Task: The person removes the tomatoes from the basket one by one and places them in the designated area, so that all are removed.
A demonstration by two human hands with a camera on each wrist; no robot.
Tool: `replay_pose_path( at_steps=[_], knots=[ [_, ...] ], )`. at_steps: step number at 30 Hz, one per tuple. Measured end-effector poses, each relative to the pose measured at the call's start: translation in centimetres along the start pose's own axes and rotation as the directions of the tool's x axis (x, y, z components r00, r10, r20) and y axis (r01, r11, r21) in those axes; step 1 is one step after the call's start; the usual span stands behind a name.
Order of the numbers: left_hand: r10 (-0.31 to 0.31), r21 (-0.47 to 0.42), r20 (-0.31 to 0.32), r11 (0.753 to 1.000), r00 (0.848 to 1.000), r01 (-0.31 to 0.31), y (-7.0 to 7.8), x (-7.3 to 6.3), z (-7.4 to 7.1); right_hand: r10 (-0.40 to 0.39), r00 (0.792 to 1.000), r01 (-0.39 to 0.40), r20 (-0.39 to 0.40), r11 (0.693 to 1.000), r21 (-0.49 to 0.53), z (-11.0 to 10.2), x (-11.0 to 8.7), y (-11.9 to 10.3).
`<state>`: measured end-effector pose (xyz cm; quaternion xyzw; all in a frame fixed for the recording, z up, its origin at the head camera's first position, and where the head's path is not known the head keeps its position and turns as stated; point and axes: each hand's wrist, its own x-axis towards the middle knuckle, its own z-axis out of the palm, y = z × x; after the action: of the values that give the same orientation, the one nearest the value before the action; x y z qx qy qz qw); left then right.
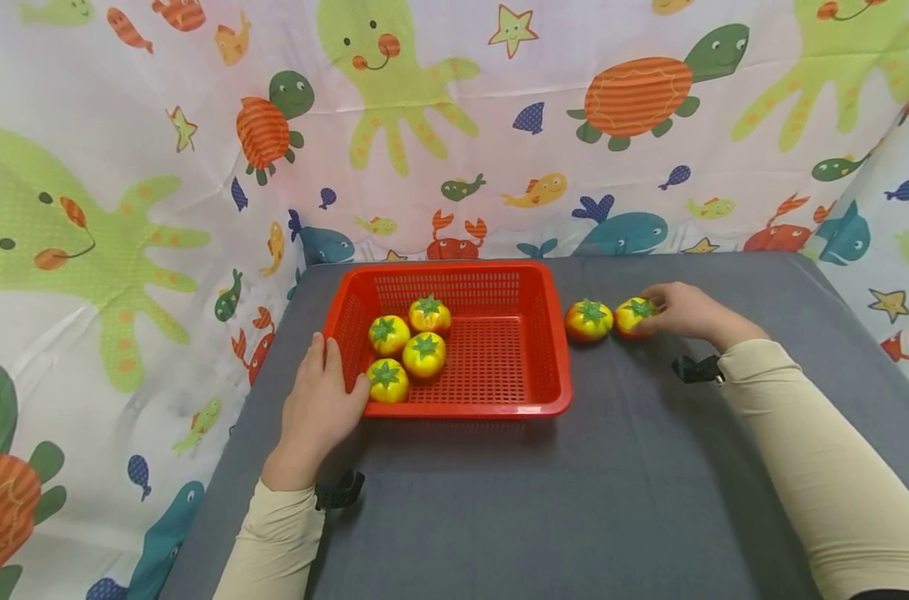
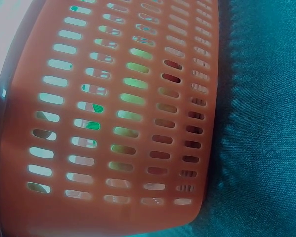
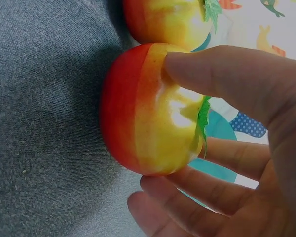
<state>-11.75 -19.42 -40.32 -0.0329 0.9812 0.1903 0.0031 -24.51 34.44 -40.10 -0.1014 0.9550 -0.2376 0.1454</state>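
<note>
A red plastic basket (image 1: 454, 410) stands on the grey cloth, with several yellow toy tomatoes (image 1: 424, 357) with green leafy tops in its left part. At its front left corner my left hand (image 1: 321, 408) holds the rim, thumb by the front edge and fingers along the left side. The left wrist view shows only the basket's slotted wall (image 2: 101, 118), no fingers. Right of the basket, my right hand (image 1: 682, 312) pinches a red-and-yellow toy tomato (image 3: 150, 111), thumb on one side and fingers on the other. Another toy tomato (image 1: 589, 321) sits between it and the basket.
Grey cloth (image 1: 484, 508) covers the table, reaching forward of the basket and to the right. A white curtain (image 1: 439, 75) printed with sea animals hangs behind the table and along both sides. Each wrist wears a black strap (image 1: 339, 490).
</note>
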Motion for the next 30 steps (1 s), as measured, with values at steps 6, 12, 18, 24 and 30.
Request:
replay_pose_path(
  at_steps=[6,12,18,24,30],
  knots=[
    [0.005,-0.005,-0.016,1.0,1.0,-0.005,-0.1,0.0,0.1,-0.003,1.0,0.003,0.002,1.0,-0.024,-0.3,0.0,-0.3],
    [0.006,-0.005,-0.019,1.0,1.0,-0.007,-0.1,0.0,0.1,0.0,1.0,0.0,0.015,0.999,-0.035,-0.4,-0.2,-0.4],
    [0.009,0.004,-0.024,1.0,1.0,-0.009,-0.1,0.2,0.1,0.013,1.0,-0.012,0.028,0.999,-0.031,-0.3,-0.4,-0.5],
    [0.012,0.005,-0.016,1.0,1.0,-0.012,-0.1,0.2,0.0,0.015,1.0,-0.014,0.024,0.999,-0.044,-0.6,-0.5,-0.9],
    [0.017,-0.002,-0.014,1.0,1.0,-0.017,-0.1,0.1,0.1,0.003,1.0,-0.003,-0.001,0.999,-0.051,-0.8,-0.5,-1.5]
  ],
)
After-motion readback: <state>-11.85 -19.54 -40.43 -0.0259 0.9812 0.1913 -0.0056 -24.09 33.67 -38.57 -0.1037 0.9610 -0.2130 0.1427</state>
